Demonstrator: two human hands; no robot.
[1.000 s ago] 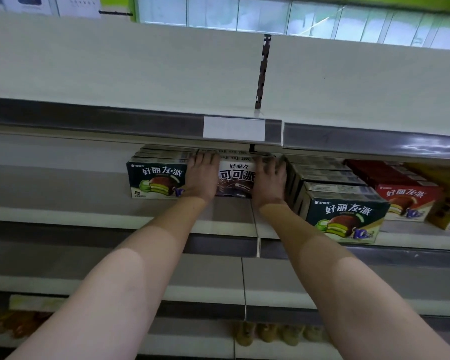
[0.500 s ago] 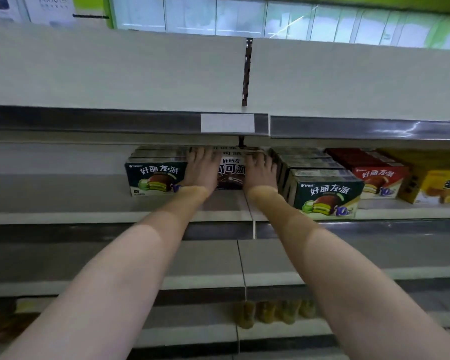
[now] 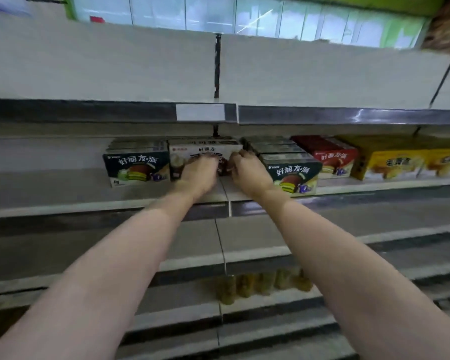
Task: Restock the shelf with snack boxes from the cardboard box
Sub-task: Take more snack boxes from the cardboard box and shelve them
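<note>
Shelving unit: grey tiered shelves, several levels. Stocked shelf (image 3: 63, 188) is second from the top; its front edge runs across mid-frame.

Upper shelf (image 3: 89, 74): bare grey board above, with a white label strip (image 3: 200, 112) on its front rail.

Yellow boxes (image 3: 400, 162): at the right end of the stocked shelf, side by side.

Red box (image 3: 333, 158): just left of the yellow ones, front of a short row.

Right green box (image 3: 294, 172): dark green, front of a row running to the back, set nearest the shelf's front edge, touching the right hand's side.

Left green box (image 3: 137, 167): dark green, front of its own row, set further back from the front edge.

Brown-and-white snack box (image 3: 205, 150): upright between the two green rows, touching the left green box, standing over the seam between shelf boards.

Left hand (image 3: 199, 172): against the snack box's front face, fingers curled; whether they grip cannot be told.

Right hand (image 3: 248, 170): at the box's right front corner, fingers curled onto it.

Jars (image 3: 260, 283): blurred yellowish row on a low shelf.
</note>
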